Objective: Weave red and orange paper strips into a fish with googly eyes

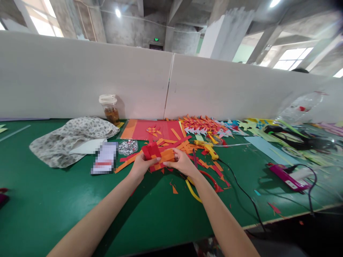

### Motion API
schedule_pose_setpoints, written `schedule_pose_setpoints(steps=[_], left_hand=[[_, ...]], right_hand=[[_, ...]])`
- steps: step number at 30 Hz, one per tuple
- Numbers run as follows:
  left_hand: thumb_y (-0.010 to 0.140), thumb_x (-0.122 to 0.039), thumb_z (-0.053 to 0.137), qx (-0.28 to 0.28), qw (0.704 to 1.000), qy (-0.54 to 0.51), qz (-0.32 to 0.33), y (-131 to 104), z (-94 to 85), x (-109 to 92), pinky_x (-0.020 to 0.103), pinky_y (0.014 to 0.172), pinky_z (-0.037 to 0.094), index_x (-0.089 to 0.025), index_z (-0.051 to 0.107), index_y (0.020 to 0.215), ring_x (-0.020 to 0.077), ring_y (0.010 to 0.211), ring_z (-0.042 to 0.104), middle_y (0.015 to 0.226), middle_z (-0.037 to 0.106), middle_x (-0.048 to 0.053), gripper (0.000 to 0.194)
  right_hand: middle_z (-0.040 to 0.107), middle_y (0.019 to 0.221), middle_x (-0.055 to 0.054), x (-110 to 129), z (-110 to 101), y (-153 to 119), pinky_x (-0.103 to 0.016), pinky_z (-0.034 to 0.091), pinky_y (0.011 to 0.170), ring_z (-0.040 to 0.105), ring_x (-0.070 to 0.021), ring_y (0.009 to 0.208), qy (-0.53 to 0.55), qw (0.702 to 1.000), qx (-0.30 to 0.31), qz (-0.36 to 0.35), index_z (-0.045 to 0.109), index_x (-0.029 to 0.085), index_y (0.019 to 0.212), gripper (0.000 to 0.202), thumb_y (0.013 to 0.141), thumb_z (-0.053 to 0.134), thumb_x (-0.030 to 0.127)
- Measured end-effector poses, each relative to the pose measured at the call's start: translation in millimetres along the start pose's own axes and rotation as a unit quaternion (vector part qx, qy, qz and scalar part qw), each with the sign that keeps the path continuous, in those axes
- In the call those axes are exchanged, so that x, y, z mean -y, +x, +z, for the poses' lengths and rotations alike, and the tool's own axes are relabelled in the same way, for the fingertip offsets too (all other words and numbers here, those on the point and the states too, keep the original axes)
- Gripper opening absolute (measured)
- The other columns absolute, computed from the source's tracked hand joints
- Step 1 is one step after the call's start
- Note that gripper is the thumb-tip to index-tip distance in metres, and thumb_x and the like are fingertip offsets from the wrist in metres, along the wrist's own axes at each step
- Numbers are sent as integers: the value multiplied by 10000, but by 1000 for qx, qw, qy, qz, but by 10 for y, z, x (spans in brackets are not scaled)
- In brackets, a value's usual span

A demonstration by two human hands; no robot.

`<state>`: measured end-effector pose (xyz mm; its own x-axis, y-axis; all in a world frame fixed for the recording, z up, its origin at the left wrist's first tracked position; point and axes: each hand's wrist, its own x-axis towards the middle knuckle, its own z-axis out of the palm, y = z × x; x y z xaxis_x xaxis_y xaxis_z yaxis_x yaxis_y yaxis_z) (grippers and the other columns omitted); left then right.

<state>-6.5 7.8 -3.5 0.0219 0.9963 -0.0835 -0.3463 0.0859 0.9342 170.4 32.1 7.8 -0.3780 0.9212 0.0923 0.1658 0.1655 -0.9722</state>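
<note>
Between my two hands is a piece of woven red and orange paper strips [154, 153], raised a little above the green table. My left hand [142, 165] pinches its red left side, thumb on top. My right hand [183, 162] grips the orange right end between thumb and fingers. Loose red and orange paper strips [184, 145] lie in a heap just behind the hands. A yellow glue gun [210, 149] rests to the right of them. Scissors with red and yellow handles [193, 191] lie partly hidden under my right forearm.
A finished paper fish [153, 130] lies on red sheets [171, 128]. More folded paper fish [203, 125] are piled behind. Left are a lidded cup [109, 109], a patterned cloth [72, 141], and a bag of small eyes [128, 147]. A purple power strip [289, 178] trails a cord at right.
</note>
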Motion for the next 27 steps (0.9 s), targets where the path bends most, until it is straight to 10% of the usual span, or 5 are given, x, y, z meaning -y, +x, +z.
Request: schedule_pose_setpoints(steps=[27], left_hand=[[538, -290, 816, 1, 1000, 14, 13, -20, 25, 1, 327, 747, 541, -141, 642, 889, 218, 809, 679, 905, 719, 78, 420]], right_hand=[[656, 715, -10, -15, 17, -4, -261, 474, 599, 621, -157, 660, -17, 999, -31, -16, 606, 169, 788, 275, 661, 710, 390]])
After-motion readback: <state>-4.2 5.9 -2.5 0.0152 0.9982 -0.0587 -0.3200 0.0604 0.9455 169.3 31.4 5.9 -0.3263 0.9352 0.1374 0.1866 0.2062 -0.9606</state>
